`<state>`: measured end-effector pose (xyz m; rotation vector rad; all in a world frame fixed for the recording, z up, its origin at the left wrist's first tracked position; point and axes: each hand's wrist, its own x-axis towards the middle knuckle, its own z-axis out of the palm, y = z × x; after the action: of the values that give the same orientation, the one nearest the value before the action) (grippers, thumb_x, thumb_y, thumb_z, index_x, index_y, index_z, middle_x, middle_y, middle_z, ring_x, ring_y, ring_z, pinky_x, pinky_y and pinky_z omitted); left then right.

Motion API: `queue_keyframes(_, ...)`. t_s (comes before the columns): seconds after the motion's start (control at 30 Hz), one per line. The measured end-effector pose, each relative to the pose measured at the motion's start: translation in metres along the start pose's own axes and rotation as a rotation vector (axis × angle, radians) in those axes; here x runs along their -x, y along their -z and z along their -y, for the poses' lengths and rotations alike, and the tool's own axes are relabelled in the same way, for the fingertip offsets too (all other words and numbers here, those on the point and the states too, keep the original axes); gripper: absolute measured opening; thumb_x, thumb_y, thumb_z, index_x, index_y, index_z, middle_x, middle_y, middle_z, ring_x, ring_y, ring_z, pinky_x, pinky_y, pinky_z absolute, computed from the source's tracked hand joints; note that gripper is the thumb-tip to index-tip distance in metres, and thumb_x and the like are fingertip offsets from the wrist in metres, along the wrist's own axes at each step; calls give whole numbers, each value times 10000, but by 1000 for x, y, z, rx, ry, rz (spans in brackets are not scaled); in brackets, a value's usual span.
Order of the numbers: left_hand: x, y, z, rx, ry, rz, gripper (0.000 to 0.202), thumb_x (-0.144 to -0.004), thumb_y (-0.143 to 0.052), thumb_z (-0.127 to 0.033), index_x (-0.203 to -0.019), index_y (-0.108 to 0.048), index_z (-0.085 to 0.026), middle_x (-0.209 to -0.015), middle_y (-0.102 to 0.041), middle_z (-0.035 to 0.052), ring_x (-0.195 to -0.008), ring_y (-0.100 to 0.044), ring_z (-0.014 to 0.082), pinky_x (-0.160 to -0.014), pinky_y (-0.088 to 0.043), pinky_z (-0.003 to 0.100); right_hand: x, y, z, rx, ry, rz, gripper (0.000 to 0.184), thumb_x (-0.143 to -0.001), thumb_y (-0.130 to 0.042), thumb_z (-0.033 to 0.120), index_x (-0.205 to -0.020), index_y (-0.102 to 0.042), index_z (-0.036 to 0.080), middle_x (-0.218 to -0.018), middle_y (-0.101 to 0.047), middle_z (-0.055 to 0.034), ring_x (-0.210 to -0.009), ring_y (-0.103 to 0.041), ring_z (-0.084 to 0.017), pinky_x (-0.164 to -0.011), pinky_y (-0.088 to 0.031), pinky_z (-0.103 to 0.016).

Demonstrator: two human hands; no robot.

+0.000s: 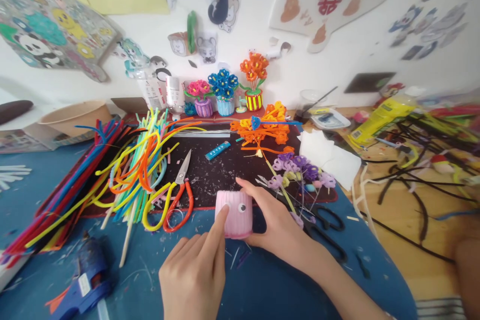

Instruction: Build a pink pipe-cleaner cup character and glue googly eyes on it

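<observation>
A pink ribbed cylinder [235,226], like a small pot wrapped in chenille stems, stands at the near middle of the blue mat. My right hand [279,220] grips it from the right side, thumb low and fingers behind. One googly eye [242,207] shows on its front. My left hand [198,260] has its index fingertip pressed on a second white eye, mostly covered by that finger; its other fingers are curled in with nothing visible inside. Orange-and-yellow-handled scissors [179,195] lie open left of the pot.
Bundled chenille stems [140,170] lie at left, above a blue glue gun [84,280]. Purple flowers [300,167] and black-handled scissors [326,232] are at right. Potted flowers [224,92] line the back; orange flowers [262,127] lie before them. Black stems [416,185] clutter the wooden table.
</observation>
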<state>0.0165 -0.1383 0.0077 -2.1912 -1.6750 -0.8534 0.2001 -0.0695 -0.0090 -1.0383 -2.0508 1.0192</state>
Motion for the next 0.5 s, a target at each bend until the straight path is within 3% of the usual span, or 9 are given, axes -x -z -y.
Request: queue_keyframes(0.5, 1, 0, 0, -29, 3, 5, 339, -935, -552, -139, -1263, -612, -200, -543, -525, -86, -466, -422, 69, -557, -334, 226, 0, 0, 1, 20, 49, -20, 904, -764, -765, 164, -1492, -260, 345, -1436, -494, -51, -1293, -499, -231, -1087, -422, -400)
